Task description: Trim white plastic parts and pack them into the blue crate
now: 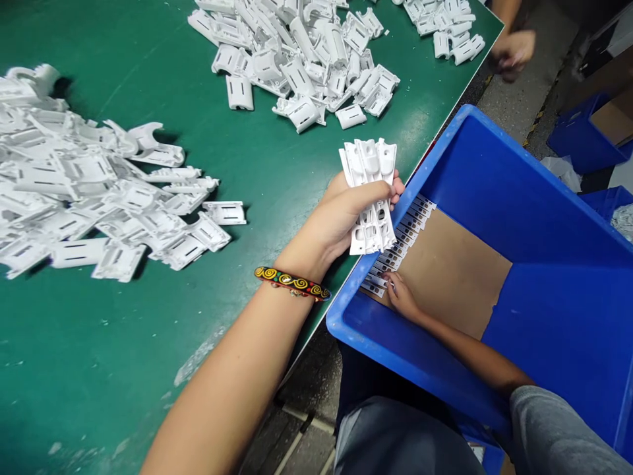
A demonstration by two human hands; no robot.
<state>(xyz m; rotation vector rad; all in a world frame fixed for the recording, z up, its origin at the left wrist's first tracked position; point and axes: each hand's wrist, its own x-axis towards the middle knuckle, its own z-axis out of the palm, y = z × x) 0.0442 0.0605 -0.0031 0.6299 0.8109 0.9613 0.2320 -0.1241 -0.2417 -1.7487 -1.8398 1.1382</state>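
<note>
My left hand (353, 211), with a patterned bangle (291, 282) on the wrist, is closed around a bundle of white plastic parts (368, 171) held above the edge of a blue bin (469, 122). Down inside that bin, my right hand (403, 298) has its fingertips pinched on a white plastic part (387, 276) at the near end of a row. The row of flat white parts (408, 231) lies side by side along the bin's left wall, on a brown cardboard sheet (457, 264). My right fingertips are small in view and partly cover the part.
A large heap of white parts (99, 191) spreads over the left of the green table (222, 369). Another heap (301, 59) lies at the back, with a smaller group (450, 26) beside it. Another person's hand (514, 53) shows beyond the table corner. More blue bins (586, 135) stand on the right.
</note>
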